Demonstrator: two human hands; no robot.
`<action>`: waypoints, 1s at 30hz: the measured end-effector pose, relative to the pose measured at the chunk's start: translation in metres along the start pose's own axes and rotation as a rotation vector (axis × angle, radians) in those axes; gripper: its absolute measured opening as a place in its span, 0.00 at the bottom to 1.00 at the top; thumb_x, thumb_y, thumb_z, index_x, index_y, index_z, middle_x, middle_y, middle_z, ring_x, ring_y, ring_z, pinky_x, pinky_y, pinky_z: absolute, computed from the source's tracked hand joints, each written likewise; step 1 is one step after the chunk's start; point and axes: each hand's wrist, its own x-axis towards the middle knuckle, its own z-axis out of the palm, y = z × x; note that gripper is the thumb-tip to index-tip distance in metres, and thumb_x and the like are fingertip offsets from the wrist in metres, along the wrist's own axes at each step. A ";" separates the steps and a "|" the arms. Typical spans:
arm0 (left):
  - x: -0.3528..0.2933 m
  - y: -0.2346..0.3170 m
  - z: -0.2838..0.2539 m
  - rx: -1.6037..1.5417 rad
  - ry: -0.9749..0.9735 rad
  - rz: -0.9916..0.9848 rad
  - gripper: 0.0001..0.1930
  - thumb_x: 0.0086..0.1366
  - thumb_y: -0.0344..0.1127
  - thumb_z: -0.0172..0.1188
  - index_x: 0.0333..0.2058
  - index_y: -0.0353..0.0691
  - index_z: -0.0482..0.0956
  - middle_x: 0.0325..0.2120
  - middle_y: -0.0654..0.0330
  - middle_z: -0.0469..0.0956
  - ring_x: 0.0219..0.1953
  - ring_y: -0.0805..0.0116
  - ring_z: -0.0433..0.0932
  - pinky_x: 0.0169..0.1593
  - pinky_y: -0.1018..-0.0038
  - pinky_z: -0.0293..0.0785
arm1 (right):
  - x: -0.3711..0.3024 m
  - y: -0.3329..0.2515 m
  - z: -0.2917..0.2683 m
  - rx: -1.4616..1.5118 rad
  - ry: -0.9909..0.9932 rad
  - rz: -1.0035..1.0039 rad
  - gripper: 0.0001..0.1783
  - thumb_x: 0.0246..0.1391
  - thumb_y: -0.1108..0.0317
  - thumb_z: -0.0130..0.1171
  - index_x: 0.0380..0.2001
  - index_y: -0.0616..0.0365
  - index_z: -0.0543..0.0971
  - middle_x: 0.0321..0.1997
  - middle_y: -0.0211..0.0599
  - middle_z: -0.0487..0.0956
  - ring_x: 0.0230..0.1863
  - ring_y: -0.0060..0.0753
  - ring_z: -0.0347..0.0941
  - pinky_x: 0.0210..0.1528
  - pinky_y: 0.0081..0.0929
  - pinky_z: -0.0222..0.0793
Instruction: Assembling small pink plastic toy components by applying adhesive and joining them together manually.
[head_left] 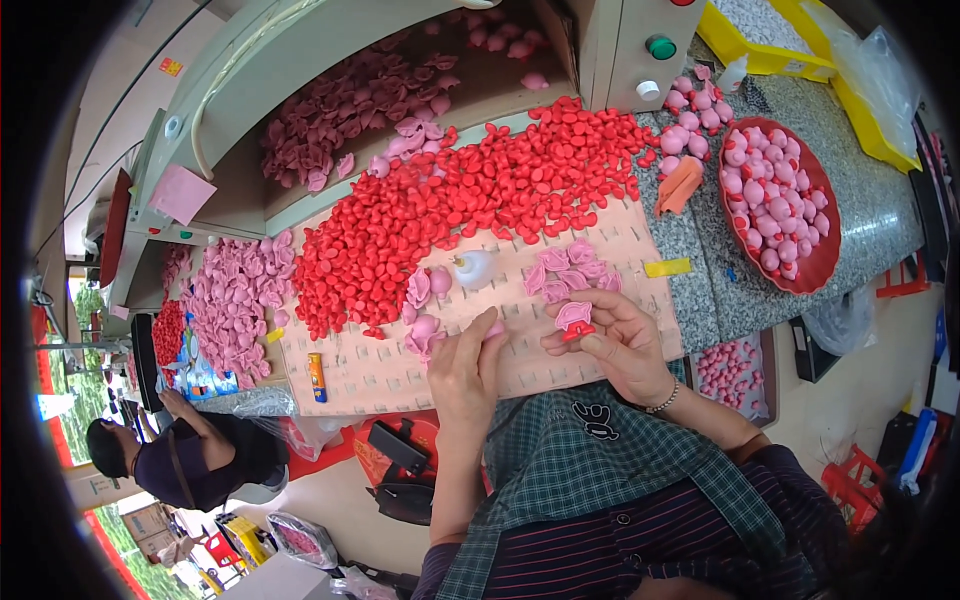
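My right hand (628, 352) pinches a small pink ruffled piece (574, 316) with a glossy red piece (577, 331) against its lower edge. To its left, my left hand (466, 368) is closed, with a pink rounded piece (495, 331) partly showing at its fingertips. Beside the left hand lie a few pink pieces (425, 328) and a white squeeze bottle with a thin tip (473, 268). Beyond my right hand rests a group of pink ruffled pieces (570, 270) on the paper-covered worktop (385, 372).
A large heap of red pieces (480, 190) spreads across the far worktop, with a pink heap (240, 300) leftward. At right are a red scalloped bowl (822, 262) of pink-and-red pieces and a yellow tray (800, 66). A machine housing (630, 55) stands behind. Another person (200, 450) works at left.
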 end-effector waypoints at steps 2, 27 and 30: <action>-0.003 -0.001 0.006 0.006 0.089 0.032 0.16 0.59 0.27 0.67 0.46 0.36 0.81 0.28 0.54 0.81 0.28 0.58 0.78 0.36 0.67 0.72 | 0.000 -0.002 0.001 0.035 0.011 0.024 0.26 0.63 0.75 0.55 0.63 0.64 0.64 0.60 0.59 0.72 0.54 0.47 0.78 0.57 0.44 0.76; -0.017 0.013 0.000 -0.098 -0.017 -0.213 0.14 0.63 0.22 0.62 0.48 0.31 0.79 0.40 0.49 0.78 0.32 0.64 0.83 0.36 0.71 0.78 | 0.001 -0.002 0.003 0.093 -0.040 0.078 0.24 0.64 0.75 0.52 0.63 0.63 0.64 0.61 0.56 0.73 0.53 0.49 0.79 0.58 0.44 0.76; -0.012 0.017 -0.006 -0.074 0.019 -0.221 0.18 0.59 0.24 0.66 0.49 0.34 0.80 0.42 0.50 0.77 0.35 0.57 0.80 0.40 0.66 0.77 | 0.002 -0.003 0.002 0.074 -0.062 0.096 0.24 0.64 0.75 0.52 0.63 0.63 0.64 0.61 0.56 0.73 0.53 0.49 0.79 0.57 0.44 0.76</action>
